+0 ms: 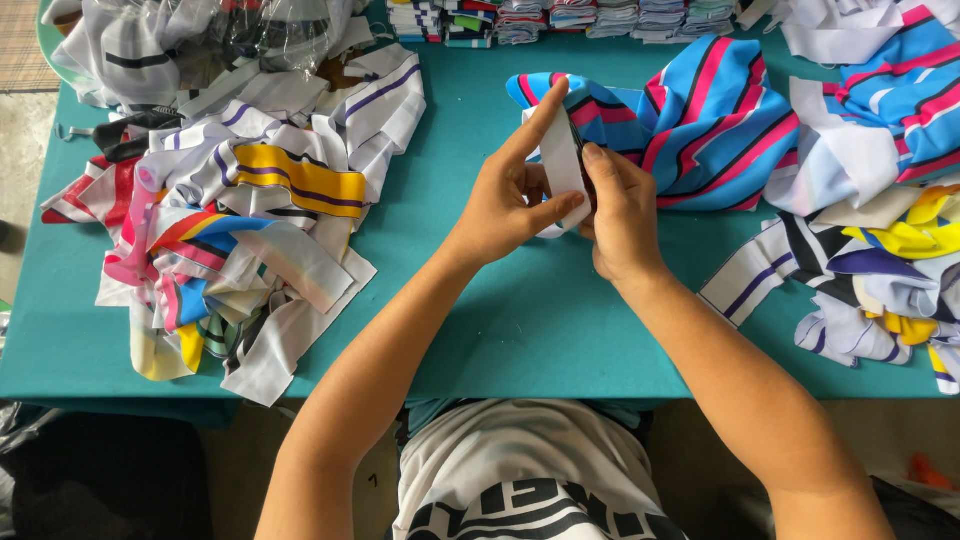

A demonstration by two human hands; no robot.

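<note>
At frame centre, above the teal counter, left hand and right hand both pinch a white strip; keeping its edges aligned looks wise.

Clear plastic bags at table's far left corner

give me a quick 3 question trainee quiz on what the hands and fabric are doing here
1. True or false: both hands grip the white fabric strip.
2. Which pile lies on the left hand's side? A) mixed striped scraps B) folded stacks C) blue and pink striped fabric
3. What colour is the table cover?

Key
1. True: the left hand and right hand pinch it between them, above the table.
2. A
3. Teal green.
</note>
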